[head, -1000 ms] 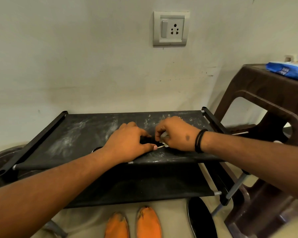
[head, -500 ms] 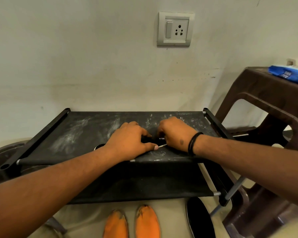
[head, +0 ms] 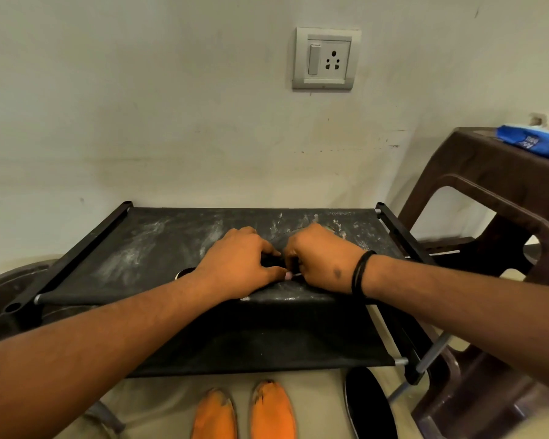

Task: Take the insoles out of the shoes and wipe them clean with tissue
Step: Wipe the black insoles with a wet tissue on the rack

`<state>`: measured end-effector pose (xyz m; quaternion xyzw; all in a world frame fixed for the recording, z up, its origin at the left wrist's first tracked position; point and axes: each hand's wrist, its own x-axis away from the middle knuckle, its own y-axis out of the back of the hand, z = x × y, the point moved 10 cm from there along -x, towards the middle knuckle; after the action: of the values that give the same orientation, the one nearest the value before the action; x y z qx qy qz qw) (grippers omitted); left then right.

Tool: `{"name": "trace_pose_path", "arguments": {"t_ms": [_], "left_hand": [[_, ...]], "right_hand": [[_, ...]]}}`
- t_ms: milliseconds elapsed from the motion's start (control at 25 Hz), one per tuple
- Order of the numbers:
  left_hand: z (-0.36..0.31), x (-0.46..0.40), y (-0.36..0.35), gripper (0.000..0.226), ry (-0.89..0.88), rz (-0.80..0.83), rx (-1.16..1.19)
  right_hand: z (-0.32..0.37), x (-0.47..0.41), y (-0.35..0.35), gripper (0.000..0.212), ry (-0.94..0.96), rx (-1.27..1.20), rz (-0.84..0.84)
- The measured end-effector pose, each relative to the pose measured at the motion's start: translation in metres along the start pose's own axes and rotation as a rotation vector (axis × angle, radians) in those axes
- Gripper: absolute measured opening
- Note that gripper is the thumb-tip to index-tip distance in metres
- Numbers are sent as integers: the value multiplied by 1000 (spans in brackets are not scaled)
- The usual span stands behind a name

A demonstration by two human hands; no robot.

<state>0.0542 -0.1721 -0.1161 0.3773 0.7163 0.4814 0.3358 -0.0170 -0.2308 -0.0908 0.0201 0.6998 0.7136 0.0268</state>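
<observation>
Hands meet mid-shelf on the black rack's top tier (head: 133, 248). My left hand (head: 238, 264) is curled, fingers bent down over a dark item (head: 271, 260) – I can't tell whether it's shoe or insole. Right hand (head: 322, 258) is curled beside it, fingertips nearly touching the left's, grip hidden. Shelf's left half is bare and dusty. Black insole (head: 370, 407) lies on the floor by the rack's right leg – orange shoes (head: 244, 413) left of it. Tissue pack (head: 536, 139) sits on the brown stool (head: 488, 185), well right.
</observation>
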Motion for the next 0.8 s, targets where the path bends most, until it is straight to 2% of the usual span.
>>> {"name": "trace_pose_path", "arguments": {"t_ms": [80,200,320,400,440,600,800], "left_hand": [[0,-1,0,65,-4,4,0],[-2,1,2,68,3,4,-23],[-2,2,3,63,-17,-3,-22],[-1,1,2,63,-16,-3,-23],[-1,1,2,63,-15,-3,-19],[0,0,1,75,-15,1,-21],[-1,0,2,61,-20,-19,-28]], "right_hand": [[0,1,5,22,-1,-77,-32],[-44,-3,21,19,-161,-158,-170],[-80,5,42,18,-251,-567,-339],[-91,12,41,21,-277,-841,-312],[-94,15,37,19,-296,-874,-269],[-91,20,31,12,-287,-509,-138],[-40,10,3,16,-37,-44,-27]]}}
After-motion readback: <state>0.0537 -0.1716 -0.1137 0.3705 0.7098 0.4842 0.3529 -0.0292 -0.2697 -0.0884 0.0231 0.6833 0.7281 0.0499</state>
